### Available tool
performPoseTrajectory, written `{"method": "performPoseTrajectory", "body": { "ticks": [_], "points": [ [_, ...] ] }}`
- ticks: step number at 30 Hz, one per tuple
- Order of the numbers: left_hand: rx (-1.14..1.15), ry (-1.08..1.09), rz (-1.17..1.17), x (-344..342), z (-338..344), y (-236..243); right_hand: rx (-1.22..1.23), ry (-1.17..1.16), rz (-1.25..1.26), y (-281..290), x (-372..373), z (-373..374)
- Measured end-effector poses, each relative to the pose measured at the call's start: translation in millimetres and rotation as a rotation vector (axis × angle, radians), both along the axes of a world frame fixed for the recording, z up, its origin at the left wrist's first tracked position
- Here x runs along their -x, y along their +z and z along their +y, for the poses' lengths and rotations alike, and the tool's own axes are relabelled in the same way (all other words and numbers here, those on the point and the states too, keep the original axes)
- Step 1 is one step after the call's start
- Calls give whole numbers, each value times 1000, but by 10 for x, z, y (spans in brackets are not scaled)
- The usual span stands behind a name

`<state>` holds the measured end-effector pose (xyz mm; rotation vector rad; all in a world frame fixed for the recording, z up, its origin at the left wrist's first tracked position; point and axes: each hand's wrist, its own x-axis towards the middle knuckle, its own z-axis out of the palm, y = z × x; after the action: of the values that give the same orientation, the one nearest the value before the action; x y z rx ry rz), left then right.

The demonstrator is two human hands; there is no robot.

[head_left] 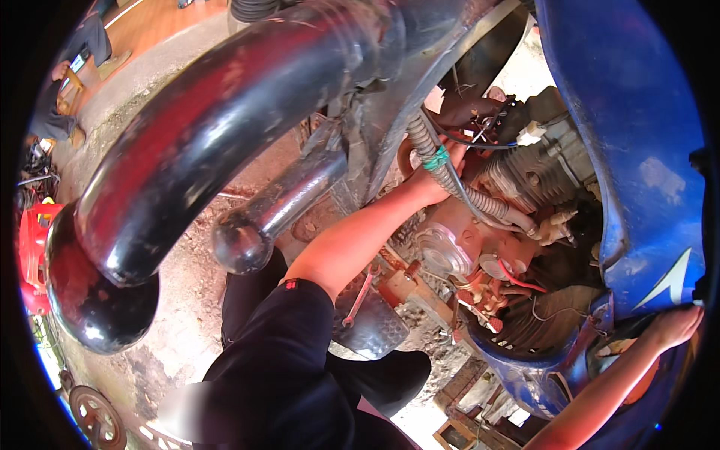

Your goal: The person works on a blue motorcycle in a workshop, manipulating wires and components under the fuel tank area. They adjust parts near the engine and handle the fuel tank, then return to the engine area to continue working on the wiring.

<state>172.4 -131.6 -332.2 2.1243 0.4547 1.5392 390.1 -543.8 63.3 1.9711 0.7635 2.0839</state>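
My left hand (454,156) reaches into the engine bay of a blue-bodied vehicle. Its wrist passes behind a ribbed grey hose (421,139) bound with a green tie (435,159). Cables and the hose cover most of its fingers, so their grip is hidden. Close to it stands the finned engine cylinder (525,176), above a dusty engine case (446,247). My right hand (675,328) is at the far right, with curled fingers, by the lower edge of the blue body panel (645,187). What it grips is lost at the dark picture rim.
Thick black curved tubes (217,112) cross the left side. An open-ended wrench (360,298) lies on a black step (371,330). A red-tipped lever (521,277) juts from the engine. Another person's legs (94,45) show at the upper left, near a red object (36,255).
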Motion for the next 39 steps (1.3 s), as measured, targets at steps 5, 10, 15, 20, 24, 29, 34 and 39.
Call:
{"method": "performPoseTrajectory", "body": {
  "ticks": [5, 10, 15, 20, 24, 29, 34, 39],
  "points": [
    [778, -476, -390, 186, -79, -56, -56, 195, 101, -93, 72, 171],
    [540, -511, 44, 548, 103, 353, -292, 670, 443, -183, 61, 290],
    [492, -627, -147, 730, 3, 755, -317, 560, 450, -206, 111, 320],
    [484, -521, 32, 546, 174, 392, -63, 62, 78, -14, -187, 54],
    [532, -411, 100, 540, 110, 454, -138, 253, 188, -18, -460, -95],
    [530, -544, 48, 526, 207, 514, -4, 69, 8, 34, -461, -153],
    [371, -330, 77, 538, 278, 888, 26, -122, -28, 13, -386, -85],
    [379, -453, 107, 577, 328, 979, 98, -315, -58, 95, -142, -36]
  ]
}}
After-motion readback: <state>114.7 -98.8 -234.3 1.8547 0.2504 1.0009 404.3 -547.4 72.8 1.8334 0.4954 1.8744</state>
